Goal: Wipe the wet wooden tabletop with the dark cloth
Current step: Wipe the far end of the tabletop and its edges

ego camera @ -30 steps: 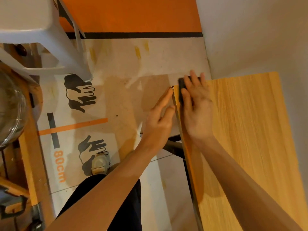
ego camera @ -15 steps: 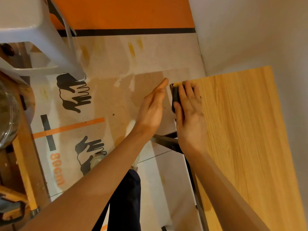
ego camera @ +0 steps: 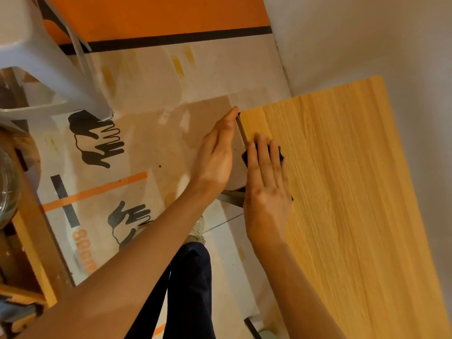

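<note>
The light wooden tabletop (ego camera: 347, 192) fills the right side of the view. My right hand (ego camera: 266, 182) lies flat with straight fingers on the dark cloth (ego camera: 280, 155), pressing it onto the wood beside the table's left edge. Only the cloth's dark corners show around my fingers. My left hand (ego camera: 216, 155) is held edge-on with straight fingers along the table's left side, its fingertips at the far corner.
A white wall (ego camera: 367, 37) runs behind and to the right of the table. A white plastic stool (ego camera: 36, 50) stands at the upper left over a printed floor sheet (ego camera: 137, 133). A glass jar (ego camera: 7, 184) and wooden shelf (ego camera: 31, 241) sit far left.
My right hand has slid the cloth from the table's far corner back toward me along the left edge. My left hand stays beside the edge, now stretched to the corner.
</note>
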